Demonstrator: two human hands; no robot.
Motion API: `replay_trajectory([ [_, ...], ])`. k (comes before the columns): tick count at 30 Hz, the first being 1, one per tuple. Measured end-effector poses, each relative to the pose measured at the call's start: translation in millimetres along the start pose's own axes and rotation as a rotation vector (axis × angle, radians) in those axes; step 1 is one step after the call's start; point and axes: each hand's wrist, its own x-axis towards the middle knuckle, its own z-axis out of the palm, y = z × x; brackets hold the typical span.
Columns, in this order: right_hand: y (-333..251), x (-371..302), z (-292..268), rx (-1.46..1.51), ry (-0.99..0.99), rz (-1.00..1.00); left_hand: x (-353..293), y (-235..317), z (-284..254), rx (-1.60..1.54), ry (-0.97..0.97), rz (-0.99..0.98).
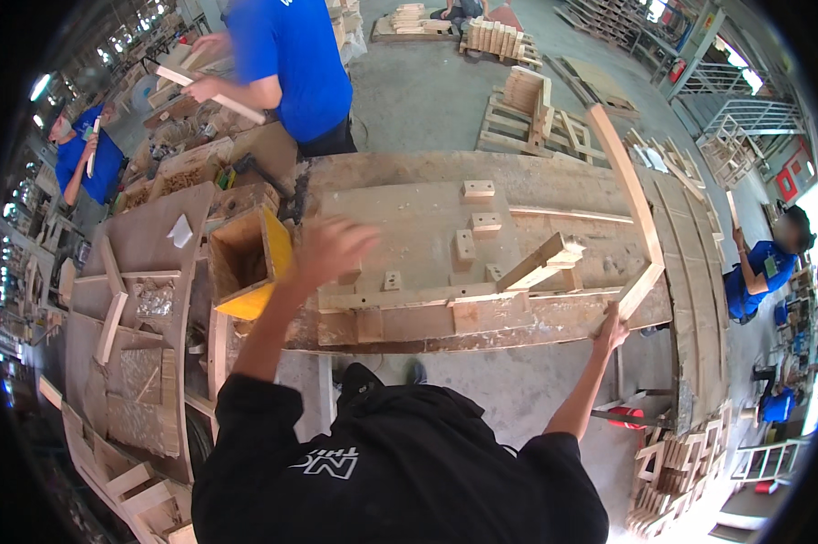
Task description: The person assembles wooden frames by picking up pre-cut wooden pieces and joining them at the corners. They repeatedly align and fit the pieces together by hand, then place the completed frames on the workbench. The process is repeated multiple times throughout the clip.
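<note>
My right hand (612, 330) is closed around the lower end of an angled wooden frame piece (637, 204), which rises along the right end of the workbench (382, 167). Blurred by motion, my left hand (332, 247) hovers over the bench's left part with its fingers stretched out and nothing visible in them. Just beneath it is a small wooden block (350, 272). On the jig board (400, 218) are several drilled blocks (485, 223). A wooden piece (543, 263) stands tilted at the board's right side, by the long front strip (418, 298).
A yellow-sided wooden box (277, 249) stands left of the board. Beyond it, a co-worker in a blue shirt (305, 72) holds a wooden bar (211, 95). Wooden frames are stacked on a pallet (509, 127) beyond the bench. A panelled side table (178, 299) lies leftward.
</note>
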Motion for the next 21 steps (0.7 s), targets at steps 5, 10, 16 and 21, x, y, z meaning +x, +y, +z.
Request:
replay_trajectory([
  [5, -13, 25, 25, -0.149, -0.053, 0.121, -169, -31, -78, 0.180, -0.108, -0.664],
  [10, -15, 43, 35, -0.455, -0.108, 0.027, -253, -10, -124, 0.290, -0.082, -1.135],
  [16, 8, 72, 57, -0.500, -0.097, 0.198, -289, 6, -139, 0.314, -0.119, -1.264],
  [21, -12, 100, 48, -0.837, 0.093, -0.196, -309, 10, -143, 0.277, -0.126, -1.231],
])
